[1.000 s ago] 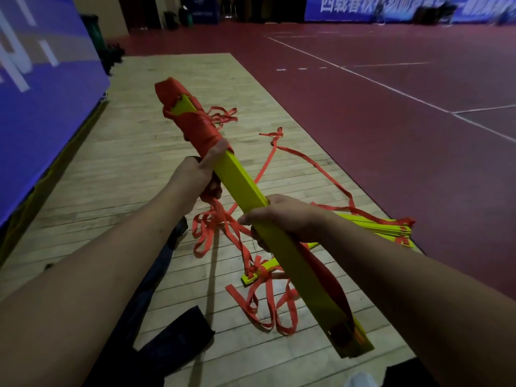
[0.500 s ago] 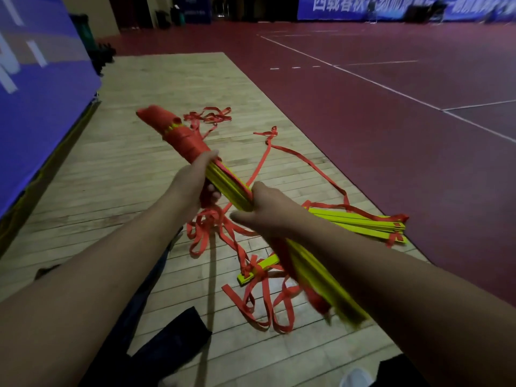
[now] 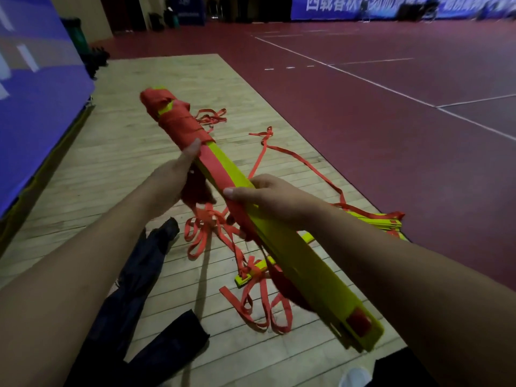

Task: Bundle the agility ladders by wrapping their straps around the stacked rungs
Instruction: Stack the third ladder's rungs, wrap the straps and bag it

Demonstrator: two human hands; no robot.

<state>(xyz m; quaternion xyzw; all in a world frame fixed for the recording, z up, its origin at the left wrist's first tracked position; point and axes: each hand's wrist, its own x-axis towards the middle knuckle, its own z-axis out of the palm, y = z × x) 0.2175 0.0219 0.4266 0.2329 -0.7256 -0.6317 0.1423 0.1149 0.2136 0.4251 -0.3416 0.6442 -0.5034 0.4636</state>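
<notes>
1. Dark cloth (image 3: pixel 134 297), near left: a dark fabric item, possibly a bag, lying on the wooden floor (image 3: pixel 156 88) beside my left forearm. I judge it plays no part in this step.

2. Left hand (image 3: pixel 173 177): thumb pressed against the edge of the finished wrap (image 3: pixel 176 121), the other fingers curled under the stack and hidden, apparently gripping it along with a bunch of strap. The wrap covers only the far end of the stack.

3. Stack (image 3: pixel 293 247), centre: the yellow rungs held together off the floor, running from far left to near right. One turn of red strap (image 3: pixel 215 169) lies flat along the top face between my two hands.

4. Step in hand, as I judge it: winding the strap down the stack, early on, since most of the yellow is bare. The next move calls for keeping the strap taut and flat, passing it under and around, while the rungs stay squared.

5. Loose straps (image 3: pixel 251 289), below the stack: a tangle of loops hanging and lying on the floor, caught around a stray rung (image 3: pixel 251 275). These may snag and need feeding out gradually.

6. Right hand (image 3: pixel 268 199): clenched over the middle of the stack, thumb pinning the strap against the rungs.

7. Second ladder (image 3: pixel 374 219), right: another set of rungs on the floor, partly behind my right arm, with a strap trailing far-left from it; not yet bundled.

8. Red court (image 3: pixel 391 135), far right: bare flooring with white lines.
</notes>
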